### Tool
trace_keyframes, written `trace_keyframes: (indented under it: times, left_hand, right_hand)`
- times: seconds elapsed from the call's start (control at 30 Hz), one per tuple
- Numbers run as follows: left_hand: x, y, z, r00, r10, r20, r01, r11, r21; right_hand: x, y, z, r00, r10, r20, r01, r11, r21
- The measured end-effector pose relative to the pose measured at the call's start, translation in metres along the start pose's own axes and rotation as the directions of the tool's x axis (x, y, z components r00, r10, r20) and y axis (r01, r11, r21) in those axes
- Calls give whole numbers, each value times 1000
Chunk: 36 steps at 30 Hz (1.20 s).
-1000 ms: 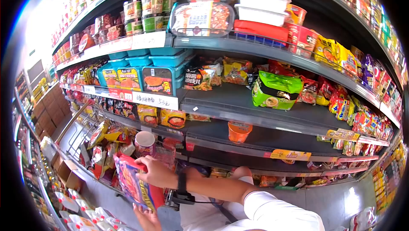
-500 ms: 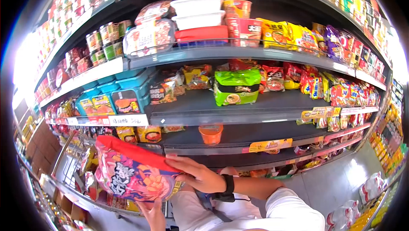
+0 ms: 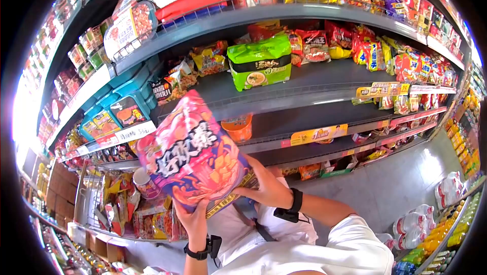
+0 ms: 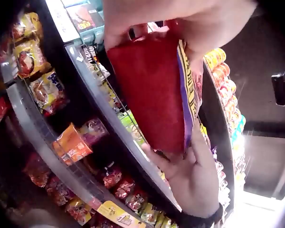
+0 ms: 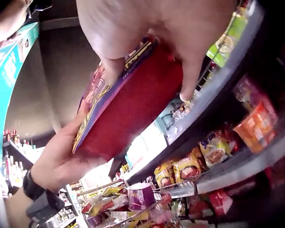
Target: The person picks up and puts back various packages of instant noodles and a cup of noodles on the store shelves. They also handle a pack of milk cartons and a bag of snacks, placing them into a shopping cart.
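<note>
Both hands hold a large pink and purple instant noodle bag [image 3: 198,156], its printed front turned up toward the head camera. My left hand [image 3: 193,219] grips the lower edge, thumb on the printed front. At the lower right corner is my right hand [image 3: 266,186], its thumb along the front and its other fingers behind. The wrist views show the bag's plain red back [image 4: 149,95] between the two hands. Behind the bag, a green noodle multipack [image 3: 261,64] stands on the middle shelf, and an orange cup [image 3: 237,129] sits one shelf lower.
A wire shopping cart [image 3: 83,199] stands at the left, filled with packets and a white-topped purple cup [image 5: 141,195]. Shelves of noodle packs curve across the front, with a wire guard [image 3: 190,13] along the upper one. Bottled water packs [image 3: 413,227] stand on the floor at the right.
The bag has been raised, moved right and tilted so its front faces up. My right hand has slid from its upper red side to the lower right corner. The head view has shifted right and down.
</note>
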State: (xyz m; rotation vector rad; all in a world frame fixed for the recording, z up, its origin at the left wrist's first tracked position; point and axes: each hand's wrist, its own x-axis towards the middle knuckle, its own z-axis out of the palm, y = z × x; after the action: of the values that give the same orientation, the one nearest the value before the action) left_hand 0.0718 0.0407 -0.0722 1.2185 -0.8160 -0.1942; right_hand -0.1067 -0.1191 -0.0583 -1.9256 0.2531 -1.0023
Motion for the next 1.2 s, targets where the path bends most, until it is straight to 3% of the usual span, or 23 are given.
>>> trace_keyframes:
  times: [0.1,0.13,0.2,0.23,0.3,0.37,0.53,0.63,0.67,0.7,0.73,0.77,0.8,0.83,0.93,1.03,1.07,1.17,1.2]
  left_hand:
    - [3,8,5,972,-203,123,211,976,-54]
    - [4,11,12,981,-128,145,130,991,-8]
    - [6,11,16,952,-202,230,214,976,-28]
    - [4,1,13,936,-244,255,259,966,-26]
    - [-3,-19,11,926,-298,230,278,954,115]
    - [-15,-40,7,908,-344,239,292,929,228]
    - [-46,-83,-5,817,-515,261,393,827,402]
    - [-57,-89,-1,747,-603,280,379,733,565]
    - [-62,-83,0,720,-627,298,300,668,681]
    - [-65,-84,2,640,-718,273,401,615,679]
    - [-72,-92,4,703,-598,385,287,734,616]
    - [-75,-96,6,703,-575,418,244,747,618]
    - [-77,-99,8,702,-552,449,201,760,619]
    - [-80,-103,10,701,-527,480,158,771,617]
    - [-82,-125,12,664,-576,476,206,753,624]
    - [-65,-129,26,572,-640,513,298,745,597]
    - [-67,-142,30,613,-580,536,279,794,540]
    - [-40,-135,59,486,-622,614,459,779,427]
    - [-32,-130,73,547,-558,624,344,830,439]
  right_hand:
    - [-12,32,4,992,102,-71,-99,994,41]
    - [-14,37,5,988,127,-82,-121,990,76]
    - [-23,55,8,983,154,-95,-138,978,159]
    - [-27,61,7,984,146,-100,-137,987,85]
    - [-35,66,0,979,202,-33,-201,979,28]
    - [-51,87,2,948,316,43,-319,939,126]
    - [-100,118,11,750,617,238,-659,730,183]
    - [-123,123,13,625,713,318,-773,623,120]
    - [-128,124,11,593,734,330,-787,616,44]
    - [-152,149,24,665,694,277,-733,677,63]
    - [-158,154,25,702,670,242,-699,714,52]
    - [-163,159,26,739,641,207,-661,749,37]
    - [-150,141,15,638,737,222,-727,672,-143]
    - [-149,139,13,637,745,199,-719,667,-195]
    - [-146,134,4,540,833,122,-771,547,-326]
    - [-150,139,-5,555,831,22,-802,542,-250]
    - [-162,156,-4,658,752,-29,-746,646,-161]
    - [-167,166,-24,572,812,-121,-819,573,-27]
    - [-171,175,-30,598,765,-239,-799,592,-101]
